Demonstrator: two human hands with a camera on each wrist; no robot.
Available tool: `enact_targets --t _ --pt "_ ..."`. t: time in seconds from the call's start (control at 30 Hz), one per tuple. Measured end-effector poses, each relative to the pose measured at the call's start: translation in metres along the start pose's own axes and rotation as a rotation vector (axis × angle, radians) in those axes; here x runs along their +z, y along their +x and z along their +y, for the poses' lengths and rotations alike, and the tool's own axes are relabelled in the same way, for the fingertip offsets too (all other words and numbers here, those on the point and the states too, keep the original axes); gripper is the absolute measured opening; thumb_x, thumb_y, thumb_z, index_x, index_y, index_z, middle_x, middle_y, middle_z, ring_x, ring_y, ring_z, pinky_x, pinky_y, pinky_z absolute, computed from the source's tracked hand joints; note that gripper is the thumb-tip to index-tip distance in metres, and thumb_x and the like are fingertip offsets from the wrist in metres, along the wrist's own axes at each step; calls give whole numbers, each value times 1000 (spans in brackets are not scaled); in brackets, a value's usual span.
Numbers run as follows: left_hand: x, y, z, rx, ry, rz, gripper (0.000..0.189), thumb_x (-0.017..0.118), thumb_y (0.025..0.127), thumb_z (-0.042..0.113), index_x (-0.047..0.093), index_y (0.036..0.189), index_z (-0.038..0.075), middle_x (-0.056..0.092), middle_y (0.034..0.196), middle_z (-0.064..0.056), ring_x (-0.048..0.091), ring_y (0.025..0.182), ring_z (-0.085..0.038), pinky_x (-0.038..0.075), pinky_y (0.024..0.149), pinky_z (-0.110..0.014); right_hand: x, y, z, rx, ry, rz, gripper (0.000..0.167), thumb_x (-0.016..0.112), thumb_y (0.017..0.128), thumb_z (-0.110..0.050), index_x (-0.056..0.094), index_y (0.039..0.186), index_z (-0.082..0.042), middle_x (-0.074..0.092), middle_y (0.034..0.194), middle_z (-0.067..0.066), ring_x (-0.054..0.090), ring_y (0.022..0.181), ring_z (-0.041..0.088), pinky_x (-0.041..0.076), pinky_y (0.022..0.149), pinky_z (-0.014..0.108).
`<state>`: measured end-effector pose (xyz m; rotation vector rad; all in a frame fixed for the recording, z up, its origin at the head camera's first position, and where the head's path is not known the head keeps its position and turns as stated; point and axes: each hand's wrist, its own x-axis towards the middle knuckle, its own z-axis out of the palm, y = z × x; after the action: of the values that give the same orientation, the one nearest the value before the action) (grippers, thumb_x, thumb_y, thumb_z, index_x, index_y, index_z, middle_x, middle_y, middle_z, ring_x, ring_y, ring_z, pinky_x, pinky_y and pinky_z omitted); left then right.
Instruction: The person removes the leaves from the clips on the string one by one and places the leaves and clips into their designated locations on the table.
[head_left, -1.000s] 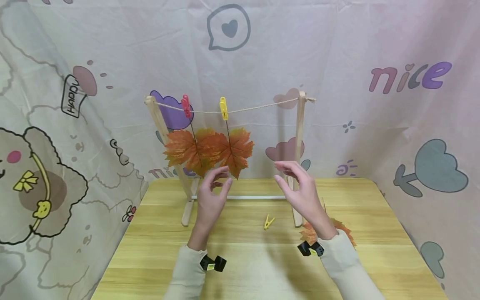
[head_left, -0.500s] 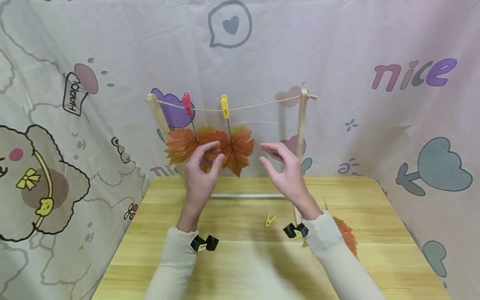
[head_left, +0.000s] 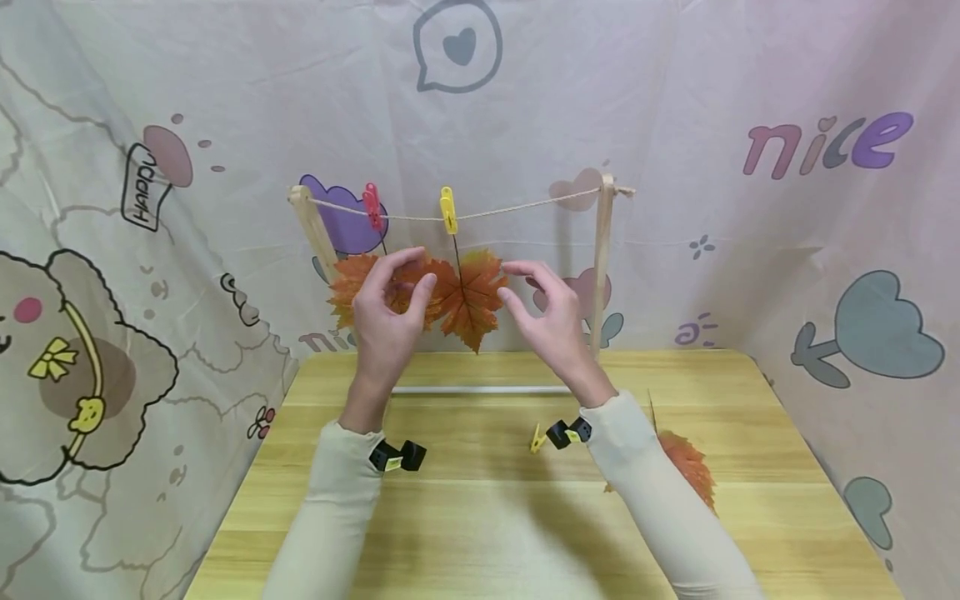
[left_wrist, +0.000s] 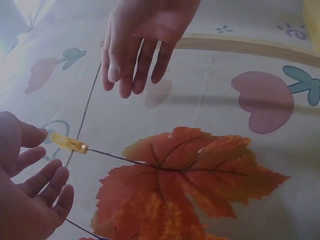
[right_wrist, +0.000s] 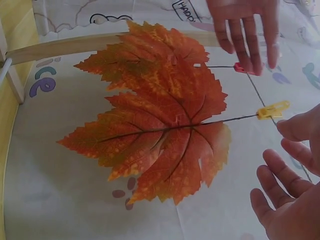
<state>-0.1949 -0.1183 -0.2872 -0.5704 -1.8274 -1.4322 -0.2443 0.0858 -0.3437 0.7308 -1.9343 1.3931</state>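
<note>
I lose much of the hanging maple leaf [head_left: 345, 283] under the red clothespin [head_left: 372, 206] behind the left hand [head_left: 388, 329], left of centre. At lower right, the right sleeve [head_left: 652, 483] hides most of the loose maple leaf [head_left: 690, 467] on the counter [head_left: 480, 533]; below centre, the right wrist camera [head_left: 567, 432] blocks part of a loose yellow clothespin [head_left: 536, 439]. The bottom edge crops counter and sleeve. In the right wrist view, the left fingers [right_wrist: 252, 47] partly cover the red clothespin, and the right hand [head_left: 561, 325] runs off the right edge.

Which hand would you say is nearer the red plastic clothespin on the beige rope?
Left: the left hand is below the red clothespin, the right hand farther off to the right.
</note>
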Motion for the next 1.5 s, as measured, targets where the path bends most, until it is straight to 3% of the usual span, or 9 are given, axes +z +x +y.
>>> enact_targets --t 0.23,0.37,0.47,0.57,0.73,0.83,1.03,1.27,1.5 --pt "-1 18 9 30 19 -6 31 68 92 -10 64 122 -14 67 118 -27 64 106 -38 54 84 -31 9 16 0 11 -30 -30 31 73 97 -16 69 125 -2 70 125 5 60 123 16 44 110 37" --pt "-1 32 -1 72 29 -15 35 70 91 -10 64 126 -12 67 125 -23 64 113 -32 58 89 -38 14 24 -1 26 -22 -65 33 71 98 -16 67 127 -1 69 127 7 59 124 17 43 111 41" --pt "-1 45 -12 82 24 -34 36 71 93 -6 65 129 -8 66 130 -18 63 119 -26 58 92 -40 17 31 -2 38 -25 -79 33 71 99 -17 66 129 -3 68 128 5 58 124 16 43 112 38" --pt "-2 57 -17 63 38 -59 36 73 94 1 67 130 -2 67 132 -13 66 115 -20 57 94 -38 21 38 -2 55 -38 -88 34 71 99 -17 66 130 -5 67 129 2 58 124 15 46 106 33" --pt "-3 72 -19 23 108 -120 39 75 94 8 68 132 4 66 135 -7 63 120 -13 54 99 -40 31 45 2 76 -33 -110 35 70 99 -16 65 132 -5 66 132 2 56 128 15 48 105 43" --pt "-2 77 -22 -11 158 -165 38 74 95 11 68 132 6 67 133 -5 62 121 -11 56 95 -36 37 49 4 102 -20 -107 35 69 99 -15 65 132 -4 67 132 4 56 129 15 42 112 46" --pt "1 86 -28 -69 216 -194 35 73 97 14 70 131 8 70 130 -5 73 103 -22 60 83 -33 45 55 5 150 60 -83 31 70 98 -11 66 127 -2 69 127 13 61 122 25 47 105 47" --pt "3 94 -31 -123 170 -281 36 70 99 16 68 134 7 70 130 -7 67 119 -17 57 93 -34 56 61 11 171 95 -109 28 71 98 -11 68 124 -3 71 120 10 64 114 22 55 94 45" --pt "8 94 -34 -125 137 -282 33 70 99 16 70 131 6 73 124 -9 69 113 -19 56 95 -32 58 55 17 197 97 -118 22 70 99 -10 69 118 -1 72 112 10 66 104 19 56 93 43"
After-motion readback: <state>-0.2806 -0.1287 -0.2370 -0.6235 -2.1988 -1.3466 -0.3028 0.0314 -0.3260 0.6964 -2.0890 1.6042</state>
